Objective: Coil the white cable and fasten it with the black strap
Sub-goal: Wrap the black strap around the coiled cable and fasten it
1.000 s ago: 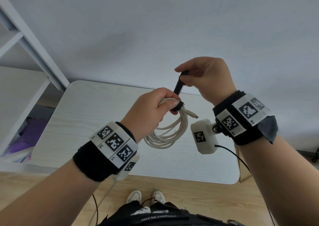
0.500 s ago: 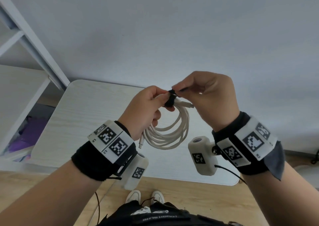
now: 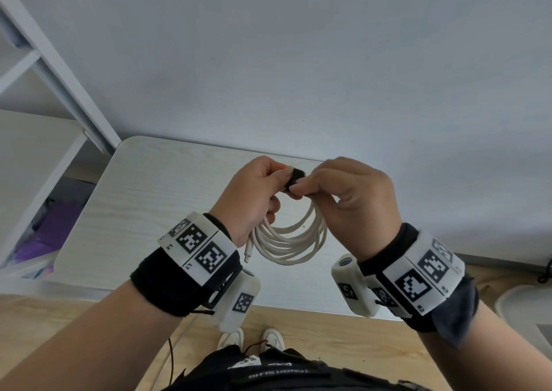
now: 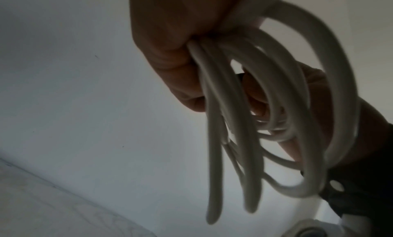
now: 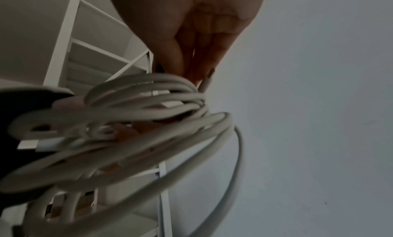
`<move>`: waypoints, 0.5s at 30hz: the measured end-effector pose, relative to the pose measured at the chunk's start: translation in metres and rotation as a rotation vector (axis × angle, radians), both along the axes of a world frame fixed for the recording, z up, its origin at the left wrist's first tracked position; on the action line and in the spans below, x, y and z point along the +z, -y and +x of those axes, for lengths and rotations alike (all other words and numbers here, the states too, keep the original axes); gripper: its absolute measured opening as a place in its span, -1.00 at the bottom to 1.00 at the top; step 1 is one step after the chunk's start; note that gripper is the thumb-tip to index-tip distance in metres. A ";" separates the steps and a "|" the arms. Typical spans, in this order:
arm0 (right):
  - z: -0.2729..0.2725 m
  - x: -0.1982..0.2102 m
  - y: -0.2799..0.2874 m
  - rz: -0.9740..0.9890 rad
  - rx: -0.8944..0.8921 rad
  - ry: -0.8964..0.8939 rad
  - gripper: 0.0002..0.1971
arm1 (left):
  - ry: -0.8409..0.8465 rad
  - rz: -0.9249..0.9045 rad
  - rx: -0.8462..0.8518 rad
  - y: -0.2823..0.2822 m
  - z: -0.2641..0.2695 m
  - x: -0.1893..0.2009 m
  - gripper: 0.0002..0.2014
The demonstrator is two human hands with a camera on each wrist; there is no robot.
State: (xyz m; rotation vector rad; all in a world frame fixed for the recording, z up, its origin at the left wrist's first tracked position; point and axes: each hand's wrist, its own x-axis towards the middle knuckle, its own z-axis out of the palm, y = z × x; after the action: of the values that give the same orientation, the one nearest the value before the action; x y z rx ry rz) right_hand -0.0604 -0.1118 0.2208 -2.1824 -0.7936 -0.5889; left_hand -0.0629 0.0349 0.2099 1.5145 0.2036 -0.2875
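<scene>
Above pale table, looped white cable, black strap pinched by left hand and right hand

Bare forearms with marker-covered wristbands and small wrist cameras

Each wrist wears a wide black fabric wristband topped by a white plastic band of square black-and-white coded markers; the right wrist's black band carries its own white marker band, with a grey cloth flap at its outer edge. Under each wristband hangs a rounded white plastic camera housing bearing a small coded marker, the right one showing a round lens. A thin dark cable trails below the left wristband. Further below: dark clothing with white lettering and white sneakers.
</scene>
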 end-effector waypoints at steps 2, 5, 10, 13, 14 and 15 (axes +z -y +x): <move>-0.001 -0.003 -0.002 -0.019 0.015 0.041 -0.88 | -0.009 0.005 0.013 0.002 0.001 -0.002 -0.86; 0.001 -0.010 -0.003 -0.075 0.039 0.093 -0.85 | -0.014 0.010 0.022 0.002 0.001 -0.006 -0.86; 0.001 -0.020 -0.006 -0.170 0.016 0.148 -0.82 | 0.018 0.065 0.042 0.000 0.002 -0.009 -0.85; 0.003 -0.022 -0.006 -0.176 -0.002 0.177 -0.87 | 0.038 0.096 0.056 -0.003 0.004 -0.007 -0.86; 0.003 -0.023 -0.006 -0.174 -0.017 0.176 -0.89 | 0.046 0.104 0.057 -0.004 0.004 -0.005 -0.86; 0.003 -0.025 -0.006 -0.176 -0.033 0.171 -0.90 | 0.059 0.120 0.054 -0.004 0.005 -0.003 -0.87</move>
State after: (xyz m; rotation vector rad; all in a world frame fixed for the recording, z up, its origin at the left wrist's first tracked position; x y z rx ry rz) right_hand -0.0572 -0.1057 0.1961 -2.3317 -0.9311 -0.7556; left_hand -0.0580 0.0393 0.2065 1.6316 0.2172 -0.1897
